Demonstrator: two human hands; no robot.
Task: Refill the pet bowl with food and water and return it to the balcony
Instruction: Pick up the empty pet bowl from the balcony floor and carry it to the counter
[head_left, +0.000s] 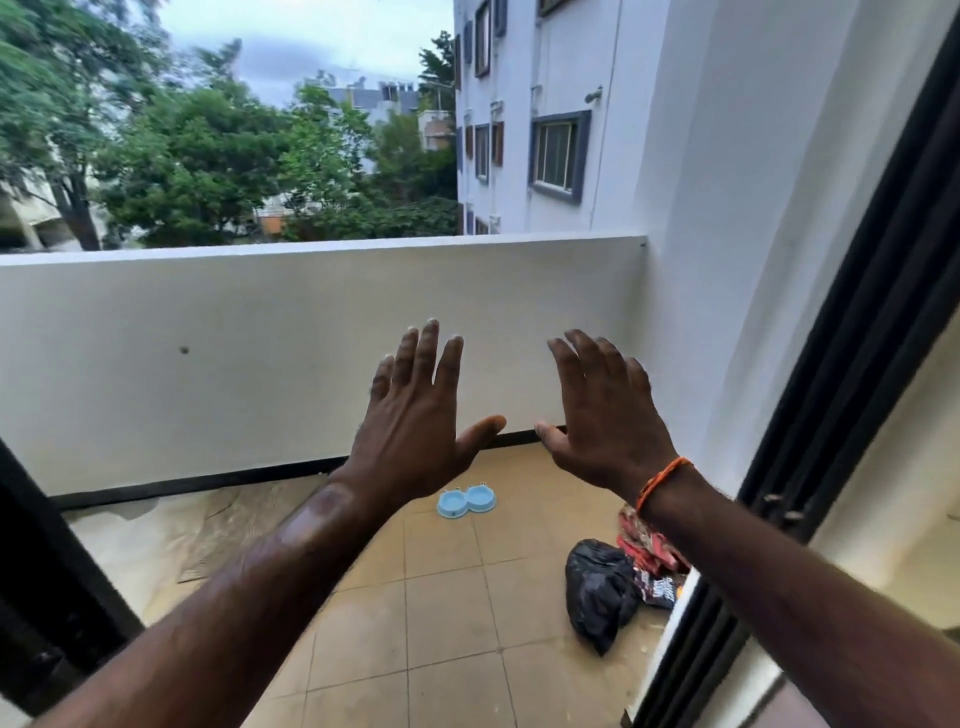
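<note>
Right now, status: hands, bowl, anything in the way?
Left hand and right hand open, raised, holding nothing. Bowl on balcony floor, untouched. Black bag lies right of the path.

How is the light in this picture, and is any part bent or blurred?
Head view: soft overcast daylight with no hard shadows; the wide lens bows the parapet wall and slants the door frame; the trees look smeared, while the left hand, right hand and blue pet bowl stay fairly sharp.

Bowl: the pale blue plastic double pet bowl (466, 501) lies on the tan tiled floor (447, 613), before the white parapet wall (260, 364).
Bag: the black plastic bag (597, 592) lies right of it, nearer me.
</note>
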